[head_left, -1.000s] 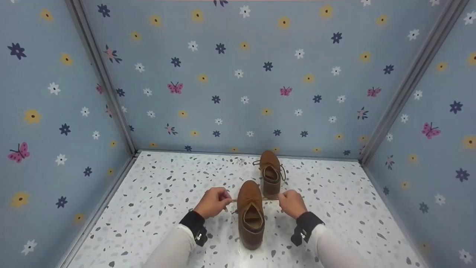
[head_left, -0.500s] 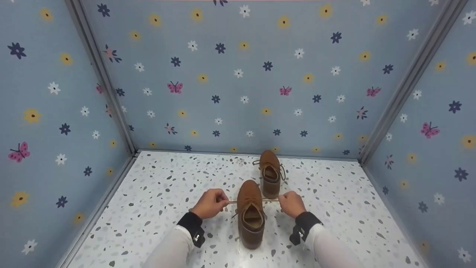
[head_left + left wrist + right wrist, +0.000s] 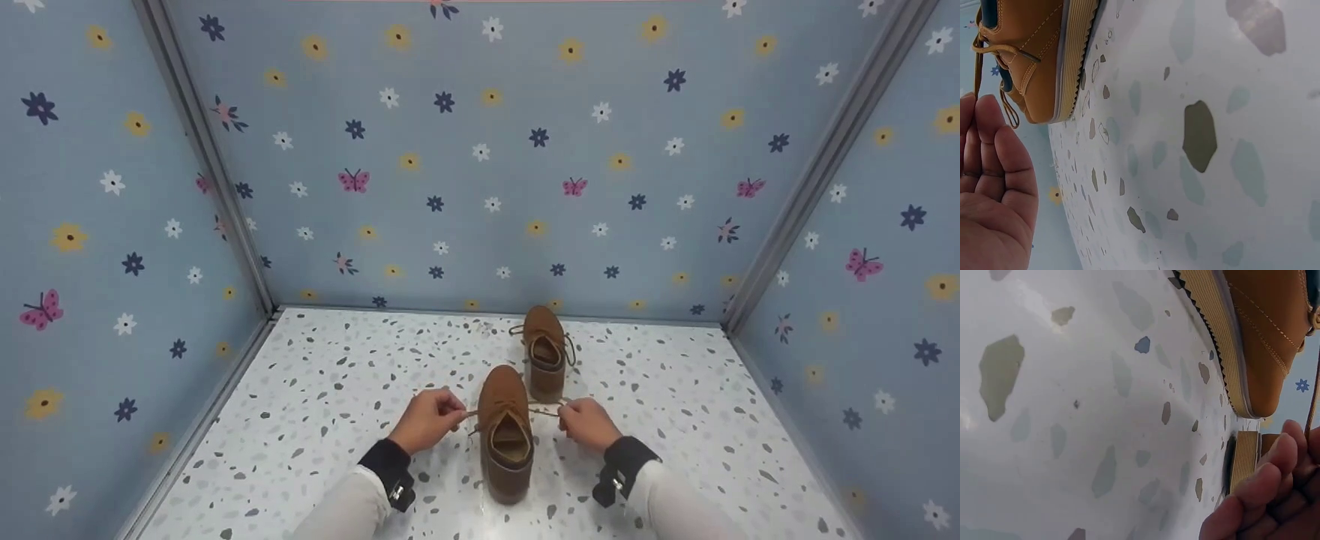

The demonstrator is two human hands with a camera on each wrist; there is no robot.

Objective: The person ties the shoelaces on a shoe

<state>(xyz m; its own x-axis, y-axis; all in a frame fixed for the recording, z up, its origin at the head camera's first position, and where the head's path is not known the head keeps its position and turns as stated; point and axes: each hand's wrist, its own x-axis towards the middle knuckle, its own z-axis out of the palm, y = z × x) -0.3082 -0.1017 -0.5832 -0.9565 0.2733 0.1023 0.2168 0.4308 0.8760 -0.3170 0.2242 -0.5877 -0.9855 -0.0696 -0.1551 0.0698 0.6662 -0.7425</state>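
A brown lace-up shoe (image 3: 501,390) stands upright on the speckled surface, toe pointing away from me. On its left side, my left hand (image 3: 427,421) pinches one shoelace (image 3: 978,73) between thumb and fingertips. My right hand (image 3: 590,425), to the right of the shoe, holds the other shoelace (image 3: 1314,394) in its fingertips. In the left wrist view a lace loop with a dark tip hangs over the shoe's side (image 3: 1033,73). The matching shoe (image 3: 543,326) is just beyond, slightly right, with its laces hanging out to both sides.
The white terrazzo-patterned surface (image 3: 360,360) runs back to a blue wall (image 3: 480,180) printed with flowers and butterflies. Side walls (image 3: 90,262) with grey metal posts (image 3: 217,165) close in the left and right. The far shoe's toe is close to the back wall.
Both hands have come slightly lower and nearer to me, still holding the laces. The right lace, straight and taut before, now looks slacker. Both shoes stay in place.
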